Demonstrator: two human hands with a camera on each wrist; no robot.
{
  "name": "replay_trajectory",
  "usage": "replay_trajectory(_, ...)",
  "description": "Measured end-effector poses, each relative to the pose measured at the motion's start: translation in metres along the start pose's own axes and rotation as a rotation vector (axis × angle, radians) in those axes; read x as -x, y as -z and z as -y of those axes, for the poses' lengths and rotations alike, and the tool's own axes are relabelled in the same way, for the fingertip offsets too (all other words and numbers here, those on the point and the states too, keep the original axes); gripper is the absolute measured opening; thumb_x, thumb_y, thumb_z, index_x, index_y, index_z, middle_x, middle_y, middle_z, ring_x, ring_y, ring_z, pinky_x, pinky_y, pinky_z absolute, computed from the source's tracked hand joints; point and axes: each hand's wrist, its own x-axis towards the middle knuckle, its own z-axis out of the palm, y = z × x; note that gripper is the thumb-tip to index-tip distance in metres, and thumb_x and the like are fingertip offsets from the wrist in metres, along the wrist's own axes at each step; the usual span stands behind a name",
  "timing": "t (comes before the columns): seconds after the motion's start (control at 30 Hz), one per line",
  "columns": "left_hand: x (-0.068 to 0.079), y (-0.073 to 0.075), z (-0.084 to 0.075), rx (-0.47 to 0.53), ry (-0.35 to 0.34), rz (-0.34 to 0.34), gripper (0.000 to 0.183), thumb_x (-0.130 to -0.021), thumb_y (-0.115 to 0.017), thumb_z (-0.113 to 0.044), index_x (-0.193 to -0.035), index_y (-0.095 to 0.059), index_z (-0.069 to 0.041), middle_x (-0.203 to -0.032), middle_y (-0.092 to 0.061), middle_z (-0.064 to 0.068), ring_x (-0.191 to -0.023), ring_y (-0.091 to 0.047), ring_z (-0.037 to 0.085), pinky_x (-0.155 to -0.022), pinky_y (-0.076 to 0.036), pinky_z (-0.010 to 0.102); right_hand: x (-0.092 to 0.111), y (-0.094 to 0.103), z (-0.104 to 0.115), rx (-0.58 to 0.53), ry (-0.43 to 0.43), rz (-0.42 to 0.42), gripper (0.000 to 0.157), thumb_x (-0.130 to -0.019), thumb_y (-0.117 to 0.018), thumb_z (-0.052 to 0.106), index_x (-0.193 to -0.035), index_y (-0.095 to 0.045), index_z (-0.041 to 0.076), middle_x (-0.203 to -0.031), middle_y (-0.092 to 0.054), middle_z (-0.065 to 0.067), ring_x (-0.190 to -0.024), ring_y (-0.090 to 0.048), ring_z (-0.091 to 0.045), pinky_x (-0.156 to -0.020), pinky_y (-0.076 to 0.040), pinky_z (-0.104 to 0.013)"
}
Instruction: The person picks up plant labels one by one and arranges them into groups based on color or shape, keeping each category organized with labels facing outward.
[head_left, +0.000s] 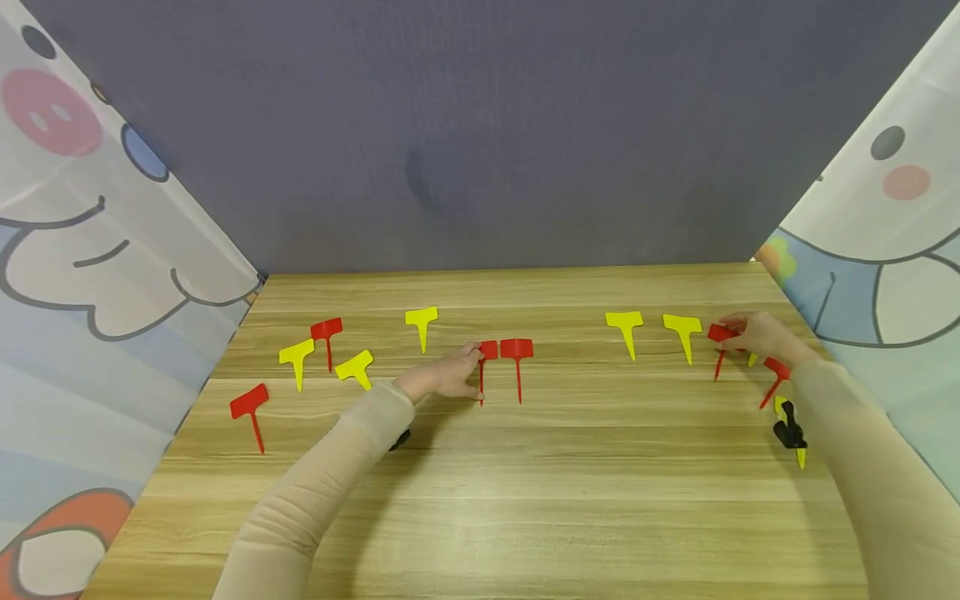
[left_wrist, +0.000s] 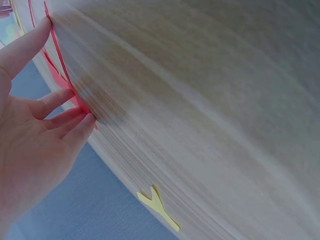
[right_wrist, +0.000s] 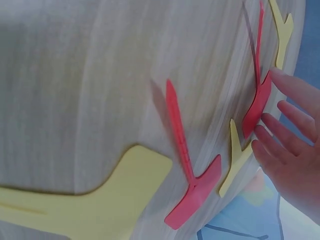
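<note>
My left hand (head_left: 450, 373) touches a red T-shaped plant label (head_left: 488, 350) lying mid-table. In the left wrist view its fingertips meet the label's head and the thumb reaches the thin stem, fingers fairly straight. Right beside it lies a second red label (head_left: 517, 348). At the table's right, my right hand (head_left: 761, 333) pinches the head of another red plant label (head_left: 718, 333) between thumb and fingers; its stem points toward me. Under that hand is a yellow label (right_wrist: 236, 162), partly hidden in the head view. A further red label (right_wrist: 195, 197) lies nearer the wrist.
Two yellow labels (head_left: 625, 321) lie left of my right hand. More yellow (head_left: 296, 354) and red labels (head_left: 250, 402) are scattered at the left. By my right sleeve, a black wrist device (head_left: 789, 429) overlaps a yellow label. A grey panel (head_left: 510, 133) borders the wooden table (head_left: 570, 492).
</note>
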Motion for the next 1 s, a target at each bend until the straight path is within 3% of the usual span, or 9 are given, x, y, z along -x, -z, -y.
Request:
replay_trajectory(0.17, 0.0, 0.0, -0.001, -0.004, 0.009, 0.003, 0.074, -0.082, -0.062, -0.032, -0.134, -0.026, 0.006, -0.144, -0.012, 0.02, -0.131, -0.018, 0.03, -0.106, -0.021, 0.035, -0.004, 0.001, -0.005, -0.009, -0.002, 0.006, 0.059, -0.074, -0.07, 0.016, -0.112, -0.045, -0.022, -0.106, -0.052, -0.036, -0.094, -0.051, -0.046, -0.072, -0.048, -0.038)
replay_trajectory(0.4, 0.0, -0.001, -0.001, 0.003, 0.014, -0.002, 0.073, -0.082, -0.062, -0.031, -0.134, -0.027, 0.006, -0.144, -0.012, 0.02, -0.131, -0.018, 0.03, -0.106, -0.022, 0.035, -0.004, 0.002, -0.008, -0.051, -0.01, 0.059, 0.061, -0.073, -0.071, 0.014, -0.114, -0.044, -0.022, -0.109, -0.048, -0.039, -0.099, -0.047, -0.049, -0.074, -0.049, -0.041)
replay_trajectory(0.6, -0.001, -0.001, 0.001, 0.01, -0.034, -0.026, 0.073, -0.081, -0.063, -0.033, -0.13, -0.031, 0.01, -0.141, -0.016, 0.024, -0.129, -0.022, 0.033, -0.106, -0.021, 0.036, -0.005, 0.003, -0.01, -0.039, -0.023, 0.102, 0.065, -0.073, -0.071, 0.016, -0.118, -0.042, -0.02, -0.113, -0.044, -0.04, -0.09, -0.051, -0.036, -0.063, -0.048, -0.028)
replay_trajectory(0.7, 0.0, 0.0, 0.001, 0.012, -0.037, -0.024, 0.074, -0.08, -0.064, -0.034, -0.13, -0.031, 0.01, -0.141, -0.016, 0.024, -0.129, -0.022, 0.033, -0.107, -0.02, 0.036, -0.007, 0.003, -0.011, -0.045, -0.021, 0.109, 0.065, -0.073, -0.071, 0.017, -0.118, -0.041, -0.02, -0.113, -0.043, -0.04, -0.086, -0.051, -0.033, -0.061, -0.048, -0.028)
replay_trajectory(1.0, -0.003, -0.003, 0.002, -0.035, 0.006, -0.015, 0.074, -0.081, -0.063, -0.034, -0.133, -0.029, 0.006, -0.143, -0.015, 0.02, -0.13, -0.021, 0.03, -0.107, -0.02, 0.034, -0.011, 0.001, -0.018, -0.042, 0.017, 0.096, 0.068, -0.071, -0.073, 0.017, -0.118, -0.041, -0.02, -0.112, -0.046, -0.039, -0.094, -0.05, -0.04, -0.071, -0.046, -0.032)
